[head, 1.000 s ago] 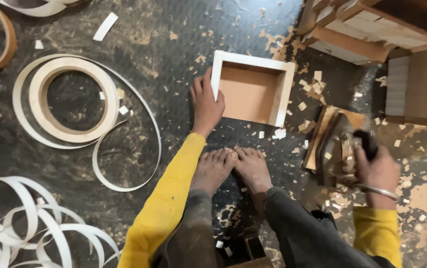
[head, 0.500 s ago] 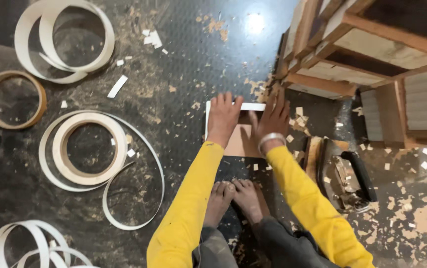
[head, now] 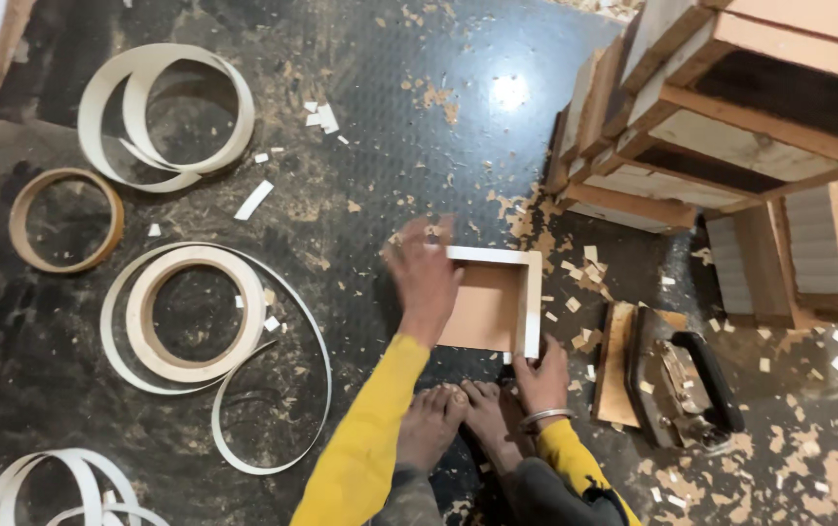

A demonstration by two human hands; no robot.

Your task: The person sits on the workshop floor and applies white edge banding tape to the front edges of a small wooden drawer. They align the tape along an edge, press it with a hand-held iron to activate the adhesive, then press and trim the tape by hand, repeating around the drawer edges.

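Note:
A small open wooden box with white-edged walls lies on the dark floor in front of my bare feet. My left hand rests flat over its left wall, fingers spread and blurred. My right hand, with a metal bangle at the wrist, grips the box's near right corner. Both my sleeves are yellow.
A black-handled hand tool lies on a small wood board to the right. Stacked wooden boxes fill the upper right. Coils of white edge banding and a brown ring lie at left. Wood chips litter the floor.
My right hand left the tool, went to the box and now holds its near right corner. My left hand slid along the left wall. The view shifted.

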